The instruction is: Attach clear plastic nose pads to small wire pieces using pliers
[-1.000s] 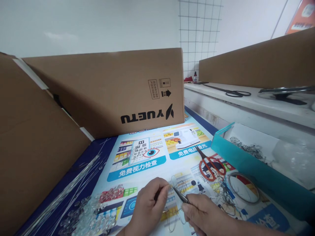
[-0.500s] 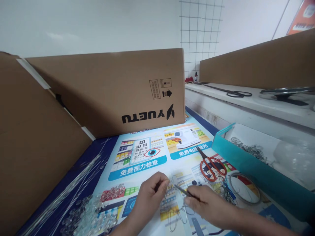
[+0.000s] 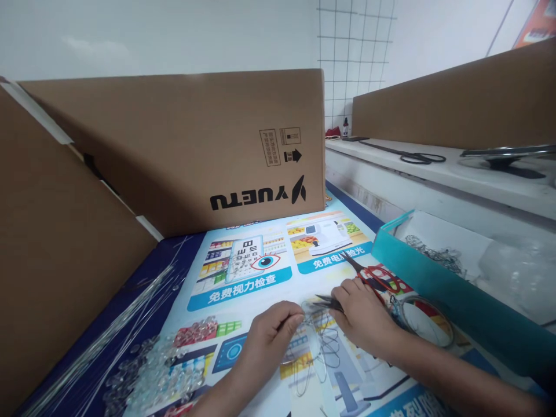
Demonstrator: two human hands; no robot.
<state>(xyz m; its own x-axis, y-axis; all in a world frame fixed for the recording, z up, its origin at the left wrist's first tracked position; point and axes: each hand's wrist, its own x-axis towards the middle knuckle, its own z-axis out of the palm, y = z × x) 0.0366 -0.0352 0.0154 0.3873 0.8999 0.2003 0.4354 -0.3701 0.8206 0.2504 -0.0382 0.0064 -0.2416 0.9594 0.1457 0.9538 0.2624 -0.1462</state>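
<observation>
My left hand pinches a thin wire piece with loops that trails over the printed poster. My right hand grips small dark pliers, whose tip points left toward the wire near my left fingertips. Red-handled scissors lie just beyond my right hand. A heap of clear beads sits left of my left hand.
A large cardboard box stands behind the poster and another cardboard panel on the left. Long clear rods lie at left. A teal tray with wire bits is at right, a wire coil beside it. Black scissors rest on the white ledge.
My right hand has moved up and away from me with the pliers, toward the red scissors. The left hand kept its pinch on the wire. The view tilted slightly down.
</observation>
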